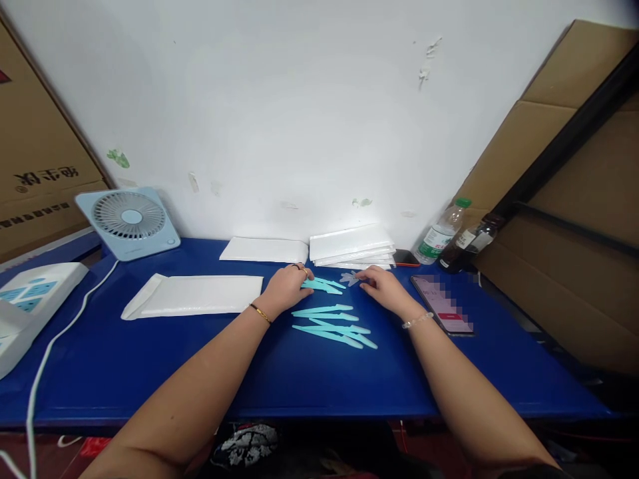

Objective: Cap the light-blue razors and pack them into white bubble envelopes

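My left hand point(287, 289) is closed around the left ends of several slim teal eyebrow razors point(327, 286), which lie close to the blue tabletop. Nearer to me, more teal eyebrow razors point(334, 327) lie loosely fanned on the table, their pale tips to the right. My right hand point(382, 287) has its fingers bent and its fingertips on a small heap of clear plastic pieces point(348, 278); it appears to pinch one at the heap's right edge. A white padded mailer point(200, 295) lies flat to the left of my left hand.
Behind my hands lie another white mailer point(264, 249) and a stack of mailers point(352, 245). A phone point(442, 303) and two bottles, one clear point(442, 233) and one dark point(472, 245), stand at right. A fan point(130, 219), cable point(54, 332) and white-blue device point(34, 299) occupy the left.
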`<action>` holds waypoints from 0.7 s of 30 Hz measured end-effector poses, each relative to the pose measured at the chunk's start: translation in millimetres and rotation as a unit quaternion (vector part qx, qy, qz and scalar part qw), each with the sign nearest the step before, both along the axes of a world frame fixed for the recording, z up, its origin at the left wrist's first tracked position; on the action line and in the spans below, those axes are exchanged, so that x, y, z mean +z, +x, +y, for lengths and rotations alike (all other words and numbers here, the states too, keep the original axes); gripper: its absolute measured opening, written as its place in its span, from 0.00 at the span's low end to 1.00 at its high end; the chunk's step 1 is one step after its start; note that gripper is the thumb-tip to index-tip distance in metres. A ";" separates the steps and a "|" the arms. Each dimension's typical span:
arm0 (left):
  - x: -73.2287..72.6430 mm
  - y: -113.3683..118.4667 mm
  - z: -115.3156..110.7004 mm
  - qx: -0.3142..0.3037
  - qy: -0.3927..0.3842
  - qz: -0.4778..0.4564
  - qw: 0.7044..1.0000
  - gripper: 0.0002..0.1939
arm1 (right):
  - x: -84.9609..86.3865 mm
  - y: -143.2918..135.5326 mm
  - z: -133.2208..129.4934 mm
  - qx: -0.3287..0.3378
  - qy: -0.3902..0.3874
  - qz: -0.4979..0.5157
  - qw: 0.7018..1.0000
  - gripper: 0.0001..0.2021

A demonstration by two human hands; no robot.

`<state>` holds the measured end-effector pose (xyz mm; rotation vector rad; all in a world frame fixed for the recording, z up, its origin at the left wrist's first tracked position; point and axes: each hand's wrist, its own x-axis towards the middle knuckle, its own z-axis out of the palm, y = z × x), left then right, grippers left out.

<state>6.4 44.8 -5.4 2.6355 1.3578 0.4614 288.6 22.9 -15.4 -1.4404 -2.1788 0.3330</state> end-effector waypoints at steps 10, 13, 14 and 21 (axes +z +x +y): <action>1.8 -3.6 0.6 -0.015 -0.083 0.015 0.996 0.06 | 3.4 -0.5 -3.4 0.037 -0.068 -0.030 0.997 0.07; 3.8 -3.0 -1.4 -0.013 -0.115 0.013 0.993 0.07 | 6.9 -1.5 -9.2 0.064 -0.135 -0.003 0.989 0.11; 4.0 -2.2 -2.0 -0.014 -0.118 0.013 0.993 0.07 | 7.7 -3.4 -10.8 0.073 -0.147 0.007 0.986 0.12; 2.0 6.8 -5.6 -0.024 -0.114 0.005 0.993 0.06 | 10.2 -21.6 -16.5 0.095 -0.140 0.031 0.985 0.11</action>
